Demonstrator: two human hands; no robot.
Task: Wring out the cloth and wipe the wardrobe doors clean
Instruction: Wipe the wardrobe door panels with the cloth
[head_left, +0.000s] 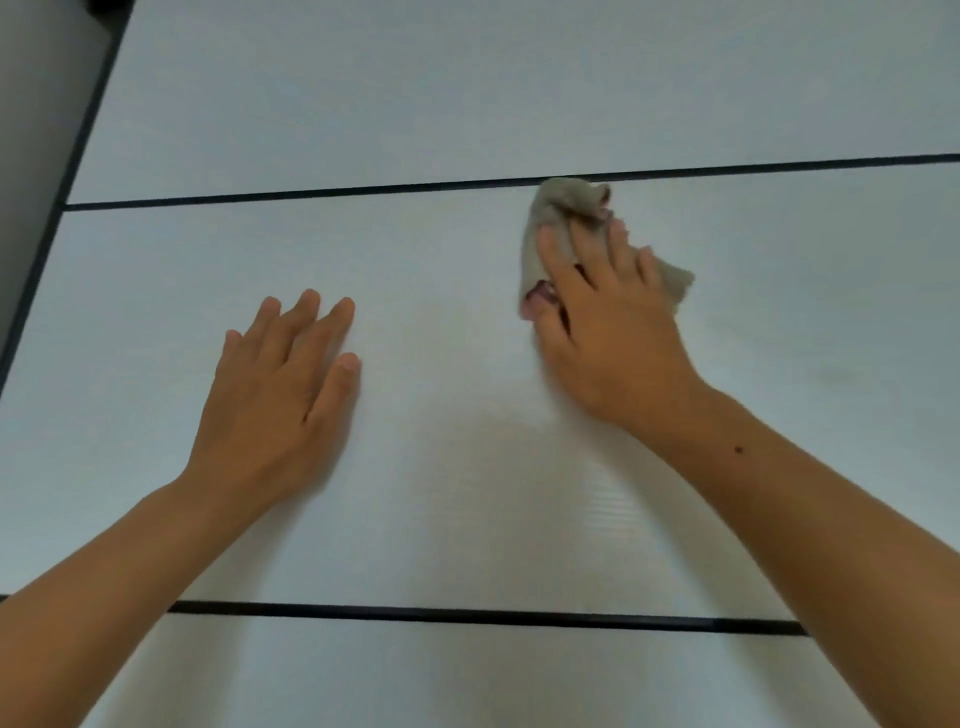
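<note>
**Cloth on Middle Door Panel, Under Right Hand**

Presses the cloth (558, 218) against the door (467, 441) with the right hand (613, 338). Spreads the fingers (555, 264) almost straight over the cloth, palm toward the panel. Sets the thumb at the cloth's lower left edge; cannot tell through the blur whether it pinches a fold there. Holds by flat pressure, as far as can be seen.

Cloth location: upper right part of the middle panel. Grey-beige, bunched, not spread out. Touches the upper seam (311, 194) with its top end. Shows one corner to the right of the hand, past the little finger.

Rests the left hand (280, 384) flat on the same panel, well to the left of the cloth and lower. Keeps fingers straight and close together, thumb alongside. Holds nothing.

Door surface: pale, matt panels, divided by two dark seams running across the view. Lower seam (467, 616) passes behind both forearms. Carries a faint shadow and a finely ribbed sheen on the panel between the two arms.

Left margin: dark edge strip (84, 135) bordering the door, with a grey surface (36, 130) beyond it.
</note>
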